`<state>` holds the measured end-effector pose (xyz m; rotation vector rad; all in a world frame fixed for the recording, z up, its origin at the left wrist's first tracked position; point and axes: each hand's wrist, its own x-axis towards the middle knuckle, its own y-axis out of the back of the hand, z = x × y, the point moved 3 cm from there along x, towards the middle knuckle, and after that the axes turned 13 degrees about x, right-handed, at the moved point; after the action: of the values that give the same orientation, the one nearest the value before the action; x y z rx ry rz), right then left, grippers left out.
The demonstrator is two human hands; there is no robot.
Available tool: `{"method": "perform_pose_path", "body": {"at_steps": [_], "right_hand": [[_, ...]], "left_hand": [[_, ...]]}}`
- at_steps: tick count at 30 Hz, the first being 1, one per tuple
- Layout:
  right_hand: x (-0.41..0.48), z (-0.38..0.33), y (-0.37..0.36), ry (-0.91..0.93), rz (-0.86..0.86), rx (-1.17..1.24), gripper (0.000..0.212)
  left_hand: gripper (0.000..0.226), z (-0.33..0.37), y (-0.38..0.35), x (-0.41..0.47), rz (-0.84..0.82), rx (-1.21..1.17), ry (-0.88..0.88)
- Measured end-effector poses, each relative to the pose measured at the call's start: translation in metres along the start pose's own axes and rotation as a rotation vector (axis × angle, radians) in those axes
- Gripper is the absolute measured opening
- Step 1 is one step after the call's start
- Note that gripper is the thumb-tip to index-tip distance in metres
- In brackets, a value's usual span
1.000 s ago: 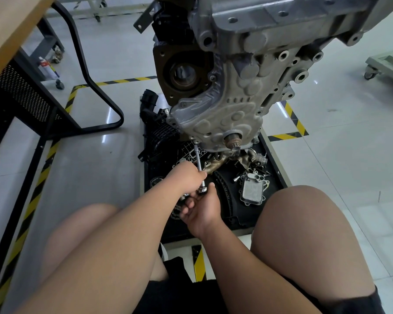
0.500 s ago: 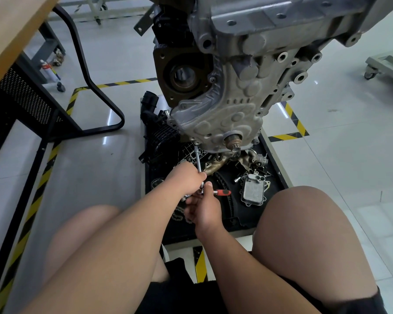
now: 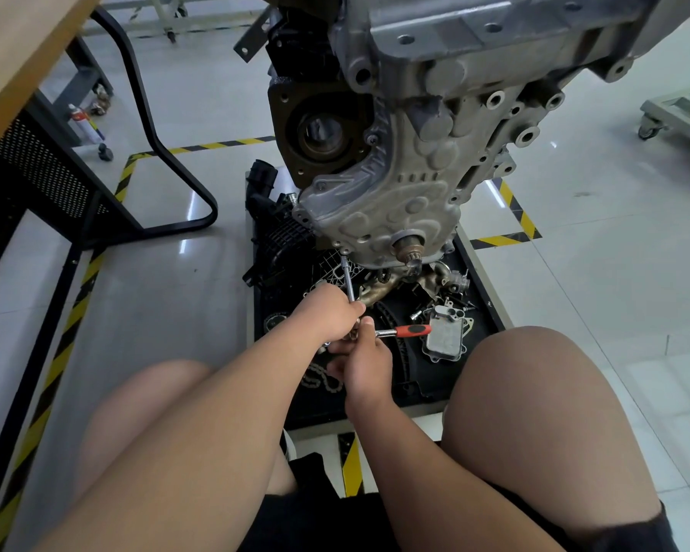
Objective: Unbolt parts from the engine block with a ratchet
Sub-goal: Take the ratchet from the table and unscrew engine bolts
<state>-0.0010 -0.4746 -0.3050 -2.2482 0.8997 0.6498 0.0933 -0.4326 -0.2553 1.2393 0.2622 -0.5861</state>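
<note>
The engine block (image 3: 415, 161), its top cut off by the frame edge, sits above a black tray (image 3: 490, 308) of loose parts that are hard to tell apart in its shadow. Below the block's lower left corner, the left hand (image 3: 327, 312) curls round the foot of the extension bar (image 3: 348, 278). The right hand (image 3: 365, 364), just beneath, grips the ratchet (image 3: 413, 331) near its head, which both hands hide, so only the red handle shows.
</note>
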Motion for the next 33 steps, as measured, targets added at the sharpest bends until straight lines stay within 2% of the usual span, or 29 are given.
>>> {"method": "perform_pose_path", "body": {"at_steps": [5,9,14,19,22,26,33], "right_hand": [[0.001,0.000,-0.003,-0.146,-0.032,0.103,0.060],[-0.005,0.002,-0.007,-0.258,-0.054,0.172,0.063],[-0.004,0.006,-0.010,-0.312,-0.057,0.268,0.061],[-0.004,0.007,-0.010,-0.324,-0.068,0.267,0.062],[-0.002,0.007,-0.008,-0.299,-0.074,0.179,0.062],[0.002,0.006,-0.004,-0.177,-0.058,0.005,0.057],[0.002,0.005,0.000,-0.004,-0.002,-0.106,0.056]], "left_hand": [[0.034,0.001,-0.001,-0.001,-0.034,-0.093,-0.005],[0.030,0.000,-0.001,-0.001,-0.024,-0.109,0.018],[0.035,-0.001,0.002,-0.001,0.028,-0.024,0.024],[0.035,-0.002,0.002,-0.001,0.027,-0.010,0.018],[0.034,-0.002,0.002,0.000,0.023,-0.015,0.014],[0.040,-0.002,0.002,0.000,0.025,0.013,0.021],[0.035,-0.002,0.003,-0.001,0.019,0.025,-0.001]]}}
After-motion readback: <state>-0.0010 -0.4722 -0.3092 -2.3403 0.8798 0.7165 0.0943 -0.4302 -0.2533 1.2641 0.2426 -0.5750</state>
